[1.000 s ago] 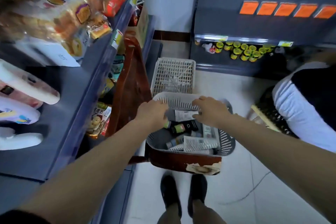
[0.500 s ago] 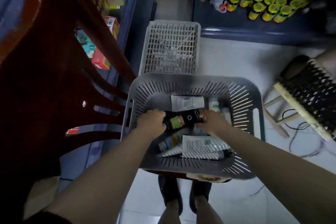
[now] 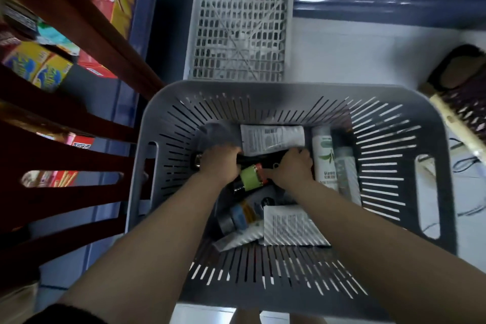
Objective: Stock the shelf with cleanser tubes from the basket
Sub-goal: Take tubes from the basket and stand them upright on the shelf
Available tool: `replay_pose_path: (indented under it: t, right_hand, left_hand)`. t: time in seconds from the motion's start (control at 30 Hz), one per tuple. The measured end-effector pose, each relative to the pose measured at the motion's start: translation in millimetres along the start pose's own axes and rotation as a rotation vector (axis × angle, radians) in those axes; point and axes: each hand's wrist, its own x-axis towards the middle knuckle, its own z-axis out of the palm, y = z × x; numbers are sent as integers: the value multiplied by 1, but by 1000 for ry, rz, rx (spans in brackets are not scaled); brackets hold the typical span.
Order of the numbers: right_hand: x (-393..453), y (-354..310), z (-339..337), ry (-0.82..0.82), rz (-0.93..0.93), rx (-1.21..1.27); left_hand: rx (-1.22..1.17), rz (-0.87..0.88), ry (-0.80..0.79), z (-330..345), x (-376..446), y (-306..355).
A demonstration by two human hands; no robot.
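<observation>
Both hands, left (image 3: pixel 219 163) and right (image 3: pixel 293 166), curl onto one black cleanser tube (image 3: pixel 259 160) lying crosswise mid-basket (image 3: pixel 276 95), between them.

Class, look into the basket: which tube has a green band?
The dark tube with the green band, lying between the two hands at the middle of the grey basket; the neighbouring tubes look white, black or grey.

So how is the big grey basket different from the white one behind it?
The grey basket has long thin slots, while the white basket has a grid of small square holes. The grey one shows its inside, with tubes lying in it and both hands reaching in; the white one shows only a flat gridded face. The grey one looks bigger, though it is nearer the camera. Both look like plastic.
</observation>
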Motion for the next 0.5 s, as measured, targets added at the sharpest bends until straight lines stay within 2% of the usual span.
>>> replay_pose_path:
  t: [0.23,0.4,0.5]
  right_hand:
    - [4,4,-2,-35,48,7]
    - [9,7,-6,-110,24,74]
    - [10,11,-3,-93,-5,83]
  left_hand:
    - [-146,-60,-151,6,1,-3]
    - [-228,-89,-174,10,-4,-7]
    - [-296,-104,-175,12,-8,-8]
